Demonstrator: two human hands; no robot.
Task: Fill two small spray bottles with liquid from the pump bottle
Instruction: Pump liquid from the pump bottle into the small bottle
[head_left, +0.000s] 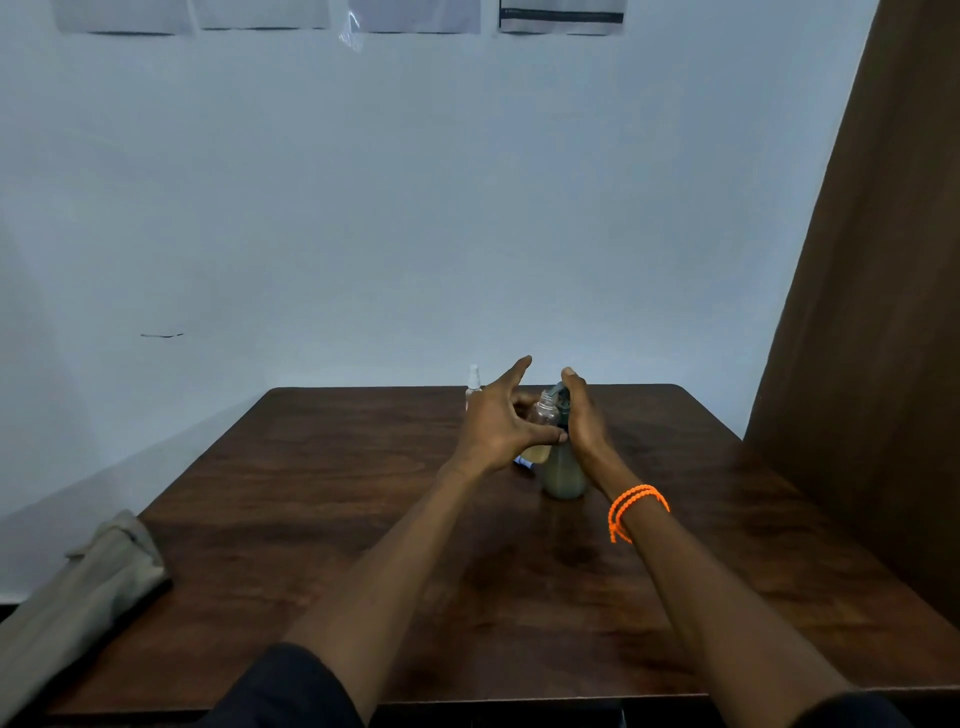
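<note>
The left hand (501, 423) holds a small clear bottle (543, 423), partly filled with amber liquid, tilted against the pump bottle (563, 473) on the tabletop (311, 493). The right hand (584, 415) wraps the murky greenish pump bottle's top in its grip. A second small spray bottle (473, 384) stands just behind.

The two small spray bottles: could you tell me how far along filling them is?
In hand: the left hand holds an uncapped small bottle, partly filled, at the pump bottle nozzle; the right hand presses the pump. Left: topping it up. The capped bottle behind is unreadable.
</note>
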